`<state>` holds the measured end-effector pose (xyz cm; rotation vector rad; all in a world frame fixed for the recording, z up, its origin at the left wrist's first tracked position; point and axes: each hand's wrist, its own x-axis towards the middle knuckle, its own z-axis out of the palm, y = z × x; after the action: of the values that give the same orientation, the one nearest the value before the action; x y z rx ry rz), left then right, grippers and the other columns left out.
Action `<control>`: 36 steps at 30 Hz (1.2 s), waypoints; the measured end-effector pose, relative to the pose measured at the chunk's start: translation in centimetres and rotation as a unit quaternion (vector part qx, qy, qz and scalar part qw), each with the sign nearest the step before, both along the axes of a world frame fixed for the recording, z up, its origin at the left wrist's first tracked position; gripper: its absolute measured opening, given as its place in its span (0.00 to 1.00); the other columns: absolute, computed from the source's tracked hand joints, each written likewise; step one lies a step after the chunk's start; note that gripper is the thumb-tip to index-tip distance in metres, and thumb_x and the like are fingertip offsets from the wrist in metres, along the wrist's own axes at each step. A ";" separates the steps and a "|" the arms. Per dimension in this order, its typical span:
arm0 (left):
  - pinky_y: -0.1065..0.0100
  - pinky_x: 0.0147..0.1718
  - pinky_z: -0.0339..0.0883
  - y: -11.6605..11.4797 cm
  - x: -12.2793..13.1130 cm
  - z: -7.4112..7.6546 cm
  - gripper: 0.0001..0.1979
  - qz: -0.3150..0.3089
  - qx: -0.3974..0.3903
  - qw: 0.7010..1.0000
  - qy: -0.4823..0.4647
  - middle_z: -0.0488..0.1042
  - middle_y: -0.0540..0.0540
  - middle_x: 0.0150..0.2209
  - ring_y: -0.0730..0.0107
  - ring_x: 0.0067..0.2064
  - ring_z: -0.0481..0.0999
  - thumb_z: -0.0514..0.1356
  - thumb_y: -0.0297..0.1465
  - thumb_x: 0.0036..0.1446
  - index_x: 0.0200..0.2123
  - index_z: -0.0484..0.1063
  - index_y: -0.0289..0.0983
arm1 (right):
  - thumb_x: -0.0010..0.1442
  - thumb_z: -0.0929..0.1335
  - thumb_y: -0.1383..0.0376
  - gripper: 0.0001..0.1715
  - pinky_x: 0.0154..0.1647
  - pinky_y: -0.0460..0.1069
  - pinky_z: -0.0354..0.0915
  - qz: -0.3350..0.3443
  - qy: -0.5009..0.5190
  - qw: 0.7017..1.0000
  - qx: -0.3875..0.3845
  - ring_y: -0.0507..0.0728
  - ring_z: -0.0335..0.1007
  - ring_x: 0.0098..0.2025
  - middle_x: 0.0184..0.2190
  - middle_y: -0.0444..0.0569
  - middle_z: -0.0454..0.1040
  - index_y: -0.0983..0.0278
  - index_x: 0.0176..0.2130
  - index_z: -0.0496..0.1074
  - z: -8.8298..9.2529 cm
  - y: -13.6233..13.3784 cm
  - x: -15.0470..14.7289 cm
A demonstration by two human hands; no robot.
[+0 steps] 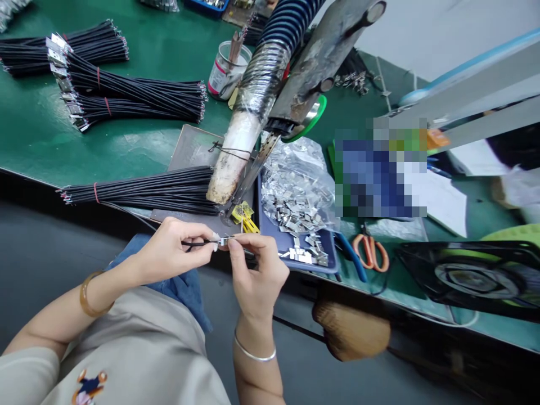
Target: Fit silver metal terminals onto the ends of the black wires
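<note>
My left hand (181, 247) pinches a thin black cable (194, 244) close to its end. A small silvery metal piece (223, 241) sits at that end, between my two hands. My right hand (257, 264) has thumb and forefinger closed at the other side of this metal piece, which they appear to grip. Just beyond my hands lies a bundle of black cables (152, 191) tied with a red band, and a yellow plastic piece (244, 216) is near my right fingertips.
A white-ended hose (236, 152) slants down over the bench edge. Right of it, a blue tray (333, 264) holds many metal pieces. Orange-handled scissors (371, 252), a black fan (472, 278), a jar (228, 70) and more cable bundles (135, 90) lie around on the green bench (126, 149).
</note>
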<state>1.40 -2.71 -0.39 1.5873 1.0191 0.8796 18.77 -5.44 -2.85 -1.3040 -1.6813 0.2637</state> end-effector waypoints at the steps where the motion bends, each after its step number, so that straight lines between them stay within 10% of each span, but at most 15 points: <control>1: 0.76 0.21 0.54 0.0 0.2 -0.1 0.10 0.004 -0.001 1.000 -0.003 0.68 0.52 0.20 0.79 0.23 0.59 0.60 0.29 0.56 0.29 0.80 0.29 | 0.66 0.69 0.67 0.03 0.30 0.43 0.72 -0.005 0.016 1.000 -0.005 0.49 0.77 0.27 0.28 0.39 0.76 0.60 0.37 0.71 -0.1 -0.1 0.0; 8: 0.76 0.26 0.61 0.3 0.9 -0.3 0.10 0.025 0.022 0.999 0.000 0.79 0.46 0.28 0.75 0.28 0.71 0.60 0.29 0.58 0.34 0.82 0.31 | 0.66 0.70 0.64 0.03 0.16 0.42 0.56 -0.110 0.070 0.989 0.072 0.46 0.59 0.15 0.21 0.36 0.68 0.60 0.40 0.75 -0.1 -1.1 0.5; 21: 0.76 0.26 0.63 0.9 0.6 -0.7 0.11 0.008 -0.031 0.999 -0.009 0.76 0.46 0.26 0.76 0.26 0.68 0.57 0.28 0.55 0.31 0.79 0.29 | 0.65 0.68 0.68 0.04 0.18 0.42 0.52 0.010 -0.033 0.999 -0.019 0.44 0.52 0.15 0.17 0.34 0.62 0.63 0.36 0.74 -0.4 0.0 -0.4; 25: 0.77 0.25 0.62 1.0 0.8 -0.4 0.09 0.012 -0.072 0.997 -0.041 0.76 0.47 0.25 0.77 0.26 0.67 0.60 0.29 0.54 0.29 0.78 0.30 | 0.64 0.69 0.65 0.09 0.16 0.41 0.54 0.017 0.100 0.990 -0.093 0.45 0.55 0.15 0.17 0.35 0.62 0.62 0.30 0.71 -0.2 -0.4 0.0; 30: 0.76 0.25 0.61 1.4 0.9 -0.4 0.08 0.022 -0.119 0.991 -0.061 0.71 0.50 0.23 0.79 0.25 0.64 0.61 0.31 0.51 0.26 0.76 0.31 | 0.66 0.68 0.62 0.04 0.16 0.42 0.58 -0.067 0.219 0.972 0.052 0.46 0.57 0.13 0.17 0.33 0.65 0.61 0.40 0.71 -0.2 -0.3 0.6; 36: 0.77 0.21 0.56 2.1 1.3 -0.1 0.08 0.033 -0.152 0.984 -0.081 0.64 0.54 0.19 0.81 0.22 0.57 0.62 0.30 0.50 0.24 0.74 0.31 | 0.62 0.71 0.73 0.11 0.32 0.48 0.78 -0.062 0.085 0.989 0.105 0.54 0.83 0.31 0.35 0.44 0.83 0.60 0.43 0.71 -1.2 -0.1 0.0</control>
<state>2.68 -0.62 -0.51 1.2130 1.0395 0.8370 18.76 -5.50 -4.09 -1.1885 -1.4375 0.1157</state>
